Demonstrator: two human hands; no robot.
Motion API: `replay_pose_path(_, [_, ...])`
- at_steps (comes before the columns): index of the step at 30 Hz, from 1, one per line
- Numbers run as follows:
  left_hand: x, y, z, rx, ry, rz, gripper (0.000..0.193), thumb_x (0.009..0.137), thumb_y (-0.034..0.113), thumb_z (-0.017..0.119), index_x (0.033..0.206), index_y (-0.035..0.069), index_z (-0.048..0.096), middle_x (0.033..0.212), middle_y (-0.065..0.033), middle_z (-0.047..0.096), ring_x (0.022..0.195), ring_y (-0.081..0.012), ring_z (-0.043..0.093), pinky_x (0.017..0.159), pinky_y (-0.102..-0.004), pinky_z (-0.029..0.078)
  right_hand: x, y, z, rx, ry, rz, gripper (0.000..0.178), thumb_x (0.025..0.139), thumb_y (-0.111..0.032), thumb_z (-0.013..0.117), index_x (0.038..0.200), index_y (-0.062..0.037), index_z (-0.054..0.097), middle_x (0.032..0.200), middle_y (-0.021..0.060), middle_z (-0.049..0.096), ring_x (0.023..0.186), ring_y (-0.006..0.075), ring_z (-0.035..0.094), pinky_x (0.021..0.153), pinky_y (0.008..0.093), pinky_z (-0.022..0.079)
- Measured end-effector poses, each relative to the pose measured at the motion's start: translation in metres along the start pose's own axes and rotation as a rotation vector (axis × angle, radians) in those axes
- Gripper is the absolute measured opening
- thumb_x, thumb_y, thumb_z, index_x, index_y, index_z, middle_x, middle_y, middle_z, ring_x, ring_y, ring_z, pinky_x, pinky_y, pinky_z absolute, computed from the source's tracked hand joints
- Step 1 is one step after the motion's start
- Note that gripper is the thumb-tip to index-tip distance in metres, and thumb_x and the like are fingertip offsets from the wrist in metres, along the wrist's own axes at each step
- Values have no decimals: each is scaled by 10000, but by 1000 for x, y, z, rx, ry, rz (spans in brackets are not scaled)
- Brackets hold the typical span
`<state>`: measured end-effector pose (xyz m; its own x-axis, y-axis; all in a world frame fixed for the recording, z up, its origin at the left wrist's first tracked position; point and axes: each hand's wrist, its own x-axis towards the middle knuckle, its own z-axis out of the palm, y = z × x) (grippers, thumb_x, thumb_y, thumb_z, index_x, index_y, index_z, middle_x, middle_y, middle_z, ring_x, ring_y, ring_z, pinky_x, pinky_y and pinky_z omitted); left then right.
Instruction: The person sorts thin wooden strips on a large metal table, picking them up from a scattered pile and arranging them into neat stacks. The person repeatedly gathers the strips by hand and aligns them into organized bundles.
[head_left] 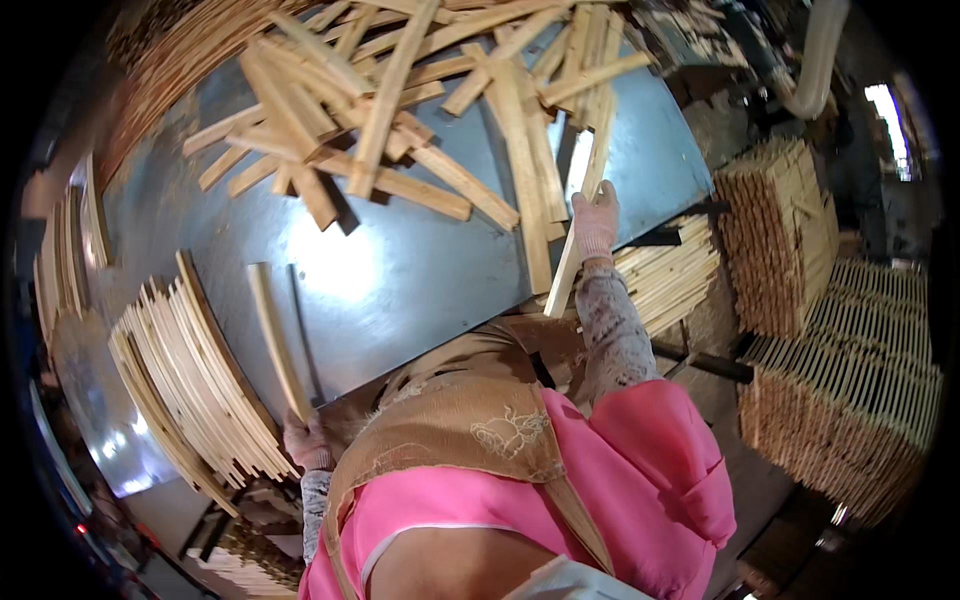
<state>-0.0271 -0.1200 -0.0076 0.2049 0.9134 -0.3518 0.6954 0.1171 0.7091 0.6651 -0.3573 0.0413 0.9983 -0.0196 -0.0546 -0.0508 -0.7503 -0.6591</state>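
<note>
My left hand (308, 444), in a light glove, is closed round the near end of a wooden slat (275, 335). That slat points away from me over the metal table (420, 275), beside a neat row of slats (200, 370) on the left. My gloved right hand (596, 222) grips another wooden strip (565, 270) at the table's right side. Its near end sticks out past the table edge, and its far part runs up toward the loose pile. Two wider boards (530, 180) lie just left of this hand.
A jumbled heap of wooden slats (370, 110) covers the far part of the table. Stacked boards (775, 240) and a layered stack of slats (840, 390) stand on the right. More slats (668, 275) lie below the table's right edge. A pale hose (822, 60) hangs at the far right.
</note>
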Motion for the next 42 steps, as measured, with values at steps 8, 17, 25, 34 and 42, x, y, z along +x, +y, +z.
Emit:
replay_pose_path(8, [67, 87, -68, 1019, 159, -140, 865, 989, 412, 700, 1704, 101, 328, 1706, -193, 357, 1597, -345, 308, 1315, -591, 165, -177, -198, 102, 461, -476, -390, 792, 875, -61, 813, 1575, 57, 461, 1442, 166, 596, 1209, 242, 626, 1058, 340, 524])
replay_pose_path(17, [74, 200, -80, -308, -310, 121, 1024, 918, 302, 784, 1715, 26, 204, 1589, -335, 482, 1463, -423, 515, 1235, -438, 405, -465, -334, 202, 650, -1049, -520, 637, 958, -74, 728, 1551, 28, 520, 1166, 54, 636, 1007, 118, 597, 903, 283, 535])
replay_pose_path(25, [87, -33, -278, -24, 421, -1, 575, 1008, 60, 710, 1551, 23, 523, 1428, -171, 650, 1383, -277, 608, 1104, -348, 551, -389, -294, 253, 461, -1016, -671, 477, 1031, -106, 698, 1472, 44, 594, 1048, 3, 635, 921, 100, 591, 854, 263, 530])
replay_pose_path(34, [84, -267, -397, 243, 221, -170, 581, 1151, 307, 494, 1674, 74, 399, 1626, -196, 517, 1443, -307, 550, 1207, -371, 404, -272, -291, 228, -73, -240, -1079, 467, 946, -236, 759, 1389, -113, 675, 1142, 176, 726, 1059, 362, 691, 956, 480, 553])
replay_pose_path(42, [125, -51, -289, 764, 277, -474, 969, 956, 428, 743, 1747, 240, 215, 1647, -272, 437, 1467, -455, 501, 1185, -527, 467, -207, -365, 247, -435, -311, -766, 777, 893, -492, 768, 1501, -52, 566, 1373, 273, 670, 1323, 439, 616, 1098, 517, 509])
